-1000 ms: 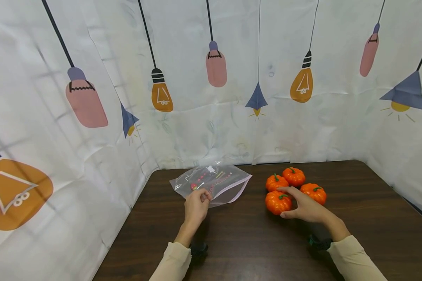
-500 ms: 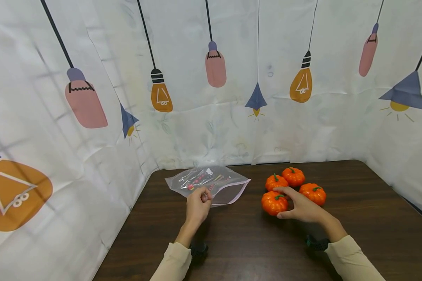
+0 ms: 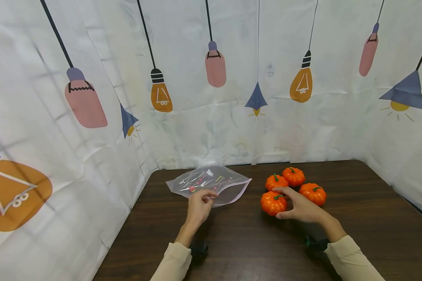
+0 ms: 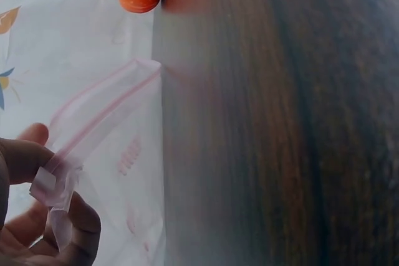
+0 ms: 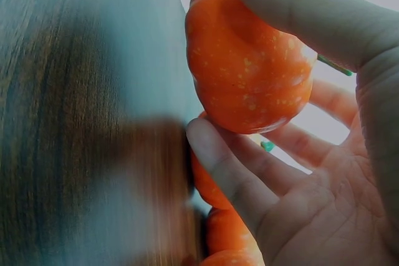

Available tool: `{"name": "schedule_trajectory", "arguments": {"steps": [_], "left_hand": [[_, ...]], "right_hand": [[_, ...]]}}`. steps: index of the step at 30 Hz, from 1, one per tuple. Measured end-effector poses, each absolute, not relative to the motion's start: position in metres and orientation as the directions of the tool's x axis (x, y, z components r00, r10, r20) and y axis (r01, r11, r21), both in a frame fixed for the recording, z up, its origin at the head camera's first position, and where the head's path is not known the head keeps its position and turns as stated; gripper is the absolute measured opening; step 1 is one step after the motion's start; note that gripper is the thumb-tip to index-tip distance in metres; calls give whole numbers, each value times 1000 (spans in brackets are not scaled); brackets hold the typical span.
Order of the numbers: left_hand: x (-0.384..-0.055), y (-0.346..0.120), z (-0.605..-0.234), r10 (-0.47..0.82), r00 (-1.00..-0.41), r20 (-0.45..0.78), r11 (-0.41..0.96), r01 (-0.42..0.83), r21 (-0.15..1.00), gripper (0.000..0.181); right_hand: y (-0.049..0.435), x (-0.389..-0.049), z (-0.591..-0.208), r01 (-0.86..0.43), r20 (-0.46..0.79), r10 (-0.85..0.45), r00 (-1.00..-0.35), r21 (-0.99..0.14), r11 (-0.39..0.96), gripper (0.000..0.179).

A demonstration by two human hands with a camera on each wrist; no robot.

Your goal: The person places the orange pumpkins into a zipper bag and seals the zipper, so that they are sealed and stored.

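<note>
Four orange pumpkins are all outside the open-mouthed plastic bag whose edge the left hand pinches, one gripped in the right hand's curved fingers, three just past it.

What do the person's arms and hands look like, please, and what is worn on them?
The left hand and right hand are bare, with no gloves. The left sleeve and right sleeve are plain cream. By the left wrist is a black device; by the right, a dark device with a green detail.
</note>
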State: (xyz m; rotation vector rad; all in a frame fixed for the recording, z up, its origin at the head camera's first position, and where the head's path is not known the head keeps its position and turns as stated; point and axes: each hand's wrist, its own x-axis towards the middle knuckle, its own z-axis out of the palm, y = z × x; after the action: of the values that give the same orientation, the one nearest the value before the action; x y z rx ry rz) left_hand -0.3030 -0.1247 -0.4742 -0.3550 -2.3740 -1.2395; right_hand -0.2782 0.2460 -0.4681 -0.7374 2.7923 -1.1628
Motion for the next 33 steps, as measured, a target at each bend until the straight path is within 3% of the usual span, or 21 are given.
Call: {"name": "schedule_trajectory", "arguments": {"steps": [19,33], "left_hand": [[-303,-124,-475,165,-798,580,590,551,590,38],[-304,-124,-476,238,-803,547,547,576,608,48]], "right_hand": [[239,-277,-467,-399,140,-433,-890,-698,595,83],[234,-277,-470,-405,184,-399,-898,-699,590,82]]}}
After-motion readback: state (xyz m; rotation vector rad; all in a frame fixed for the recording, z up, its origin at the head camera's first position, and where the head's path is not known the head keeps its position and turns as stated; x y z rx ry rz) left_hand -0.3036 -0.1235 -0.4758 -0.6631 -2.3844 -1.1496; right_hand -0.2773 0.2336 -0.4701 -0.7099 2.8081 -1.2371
